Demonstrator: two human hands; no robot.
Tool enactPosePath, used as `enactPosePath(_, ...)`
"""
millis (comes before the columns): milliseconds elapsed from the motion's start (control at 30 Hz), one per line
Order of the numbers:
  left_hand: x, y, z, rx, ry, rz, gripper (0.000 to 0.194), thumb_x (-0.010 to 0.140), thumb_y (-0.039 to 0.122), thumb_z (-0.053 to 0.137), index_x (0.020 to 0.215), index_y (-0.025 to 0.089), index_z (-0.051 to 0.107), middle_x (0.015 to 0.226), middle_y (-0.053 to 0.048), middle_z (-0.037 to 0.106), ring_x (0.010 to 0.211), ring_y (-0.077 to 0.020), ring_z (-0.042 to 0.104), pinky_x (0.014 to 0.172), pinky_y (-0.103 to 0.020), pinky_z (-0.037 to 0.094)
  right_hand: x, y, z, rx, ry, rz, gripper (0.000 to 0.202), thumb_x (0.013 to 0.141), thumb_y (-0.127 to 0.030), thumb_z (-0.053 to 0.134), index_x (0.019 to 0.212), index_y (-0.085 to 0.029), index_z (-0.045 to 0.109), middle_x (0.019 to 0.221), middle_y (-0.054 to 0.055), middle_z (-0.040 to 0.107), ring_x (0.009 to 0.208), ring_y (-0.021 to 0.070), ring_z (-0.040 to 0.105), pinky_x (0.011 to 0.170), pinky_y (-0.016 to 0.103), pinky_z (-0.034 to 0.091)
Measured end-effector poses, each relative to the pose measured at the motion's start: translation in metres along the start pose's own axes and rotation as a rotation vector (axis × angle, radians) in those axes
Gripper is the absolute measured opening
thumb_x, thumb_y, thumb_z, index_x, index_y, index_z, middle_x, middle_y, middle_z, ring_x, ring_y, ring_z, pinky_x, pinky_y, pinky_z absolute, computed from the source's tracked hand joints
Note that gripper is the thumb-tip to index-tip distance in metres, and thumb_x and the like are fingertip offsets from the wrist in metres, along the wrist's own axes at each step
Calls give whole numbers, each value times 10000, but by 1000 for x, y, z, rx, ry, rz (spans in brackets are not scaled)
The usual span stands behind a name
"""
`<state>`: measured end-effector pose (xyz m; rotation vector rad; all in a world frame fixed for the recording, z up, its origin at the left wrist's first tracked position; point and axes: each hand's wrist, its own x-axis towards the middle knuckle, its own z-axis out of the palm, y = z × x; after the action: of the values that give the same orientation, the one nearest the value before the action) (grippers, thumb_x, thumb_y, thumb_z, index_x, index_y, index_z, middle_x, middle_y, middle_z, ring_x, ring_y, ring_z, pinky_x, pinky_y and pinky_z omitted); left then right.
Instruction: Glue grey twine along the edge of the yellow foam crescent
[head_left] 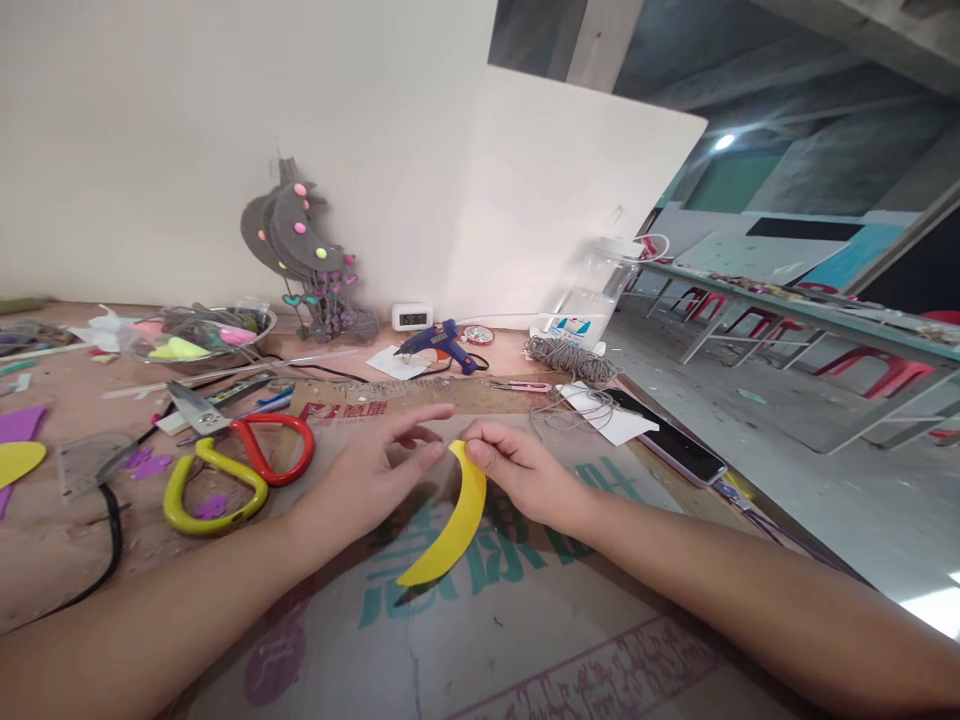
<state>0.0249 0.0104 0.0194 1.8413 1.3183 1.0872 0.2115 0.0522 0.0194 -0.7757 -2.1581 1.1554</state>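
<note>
A yellow crescent-shaped cutout [459, 525], thin like felt or foam, hangs from my right hand [517, 470], its upper tip pinched between thumb and fingers. Its lower tip curves down and left over the printed cardboard sheet [480, 650]. Just left of the crescent is my left hand [379, 465], fingers spread and holding nothing. Scissors [217, 470] with one red and one yellow handle lie beyond my left wrist. Small purple cutouts [154, 465] are scattered around them.
Behind my hands are a blue glue gun [442, 343], a small white clock [412, 316] and a bundle of grey cord [574, 358]. Grey crescent ornaments [292, 235] hang at the wall. To the right are a phone [671, 440] and a clear jug [589, 295]; a metal bowl [262, 325] stands left.
</note>
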Motion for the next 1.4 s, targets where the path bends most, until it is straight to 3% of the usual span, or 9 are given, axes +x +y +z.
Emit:
enactPosePath(67,-1,3,1,50,-30,50,331,807,322,497,1129,291,571,1023,4,661,909,-161,598,796,-282,476,0,-2,2,0,-18,-8,262,884,-370,405,745,-168,498,684,-16,439,626,90,407,573,200,362)
enactPosePath(200,-3,5,2,110,86,60,228,791,288,512,998,254,599,996,6,641,910,-157,569,818,-283,450,1,-1,4,-1,64,13,200,855,-339,470,782,-162,528,694,-7,485,630,94,435,575,209,379)
enactPosePath(400,-2,1,-2,115,263,35,160,830,320,461,827,206,573,848,3,610,832,-155,556,754,-280,435,1,4,3,-196,421,-74,140,816,-306,530,770,-180,489,649,-23,458,577,90,413,524,208,349)
enactPosePath(467,-2,2,-1,153,259,70,153,823,321,483,804,207,584,845,5,609,846,-155,550,779,-283,424,-1,3,4,-263,480,-117,122,809,-283,537,771,-190,469,640,-30,437,553,85,391,496,204,330)
enactPosePath(600,-6,4,2,136,143,65,178,821,314,505,952,245,604,886,11,632,820,-142,560,732,-264,440,-5,-1,7,-299,394,-157,120,817,-273,521,756,-194,455,640,-26,448,551,84,403,486,200,337)
enactPosePath(733,-9,4,3,116,179,120,239,849,293,473,1070,257,559,957,3,609,886,-136,546,773,-265,436,-6,-2,8,-282,302,-157,130,821,-302,526,776,-187,485,659,-15,498,582,90,452,521,207,374)
enactPosePath(900,-10,6,0,164,194,201,176,853,282,479,986,244,588,1017,2,580,985,-128,509,856,-259,398,-4,0,6,-277,273,-131,140,825,-313,522,778,-183,501,661,-11,514,580,91,459,521,210,380)
enactPosePath(1400,-11,10,4,190,177,219,71,829,251,499,827,215,561,881,10,558,872,-131,512,795,-268,417,-7,-1,10,-347,255,-162,133,825,-307,527,784,-181,520,699,14,556,617,103,497,506,202,382)
